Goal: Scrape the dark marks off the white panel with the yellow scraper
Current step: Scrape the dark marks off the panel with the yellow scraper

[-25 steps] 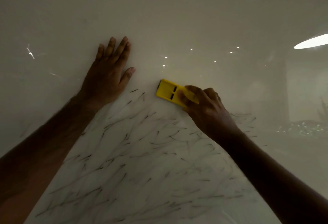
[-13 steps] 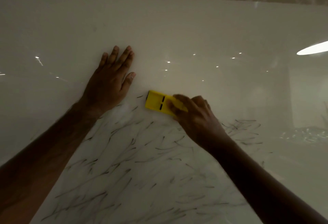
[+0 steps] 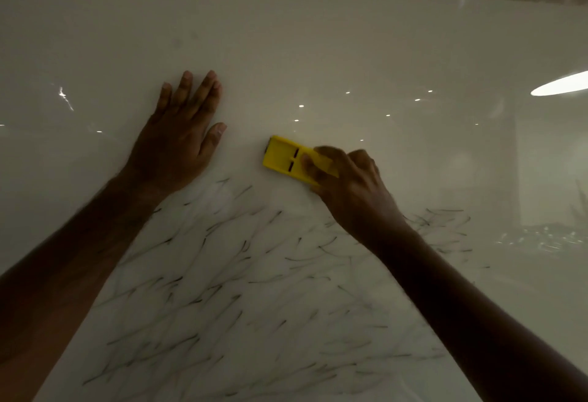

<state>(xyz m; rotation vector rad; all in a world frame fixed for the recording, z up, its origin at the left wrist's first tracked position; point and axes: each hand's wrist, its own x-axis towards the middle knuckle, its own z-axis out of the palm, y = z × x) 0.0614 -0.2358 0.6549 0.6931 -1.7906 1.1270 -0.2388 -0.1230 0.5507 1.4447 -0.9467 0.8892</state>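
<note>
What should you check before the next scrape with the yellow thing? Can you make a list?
1. Grip: right hand is closed on the yellow scraper. Ok.
2. Bracing: left hand lies flat, fingers spread, on the white panel. Ok.
3. Left fingers clear of the scraper's front edge: a gap shows between them. Ok.
4. Marks left: many dark marks remain below both hands. Not ok.
5. Blade touching the panel: hidden under the scraper. Cannot tell.
</note>
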